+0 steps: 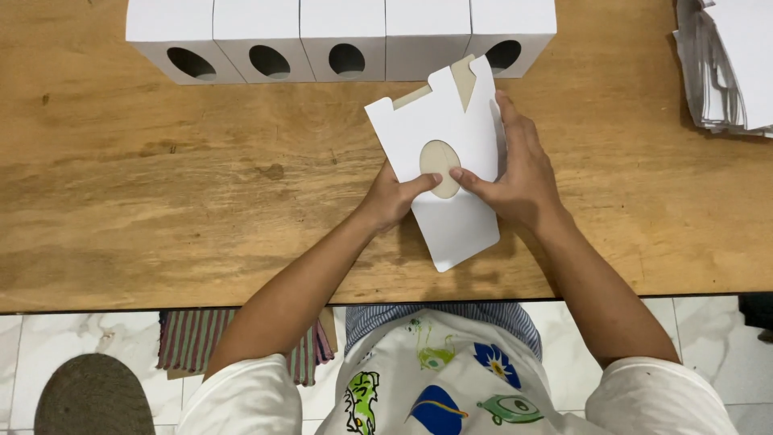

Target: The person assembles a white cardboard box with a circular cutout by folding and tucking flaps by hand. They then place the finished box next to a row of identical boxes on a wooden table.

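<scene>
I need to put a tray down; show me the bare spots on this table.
The wide stretch of wooden table left of the left hand, below the row of white boxes with oval holes, is bare. So is the strip between the right hand and the stack of white sheets. The middle, around the flat white cardboard blank, is crowded.

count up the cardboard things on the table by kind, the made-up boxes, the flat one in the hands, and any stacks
Folded white boxes in a row at the far edge: 5
Flat white box blank, held by the left hand and right hand: 1
Stack of flat white sheets at the right edge of the table: 1 stack, sheets too many to count
Total: 7
</scene>
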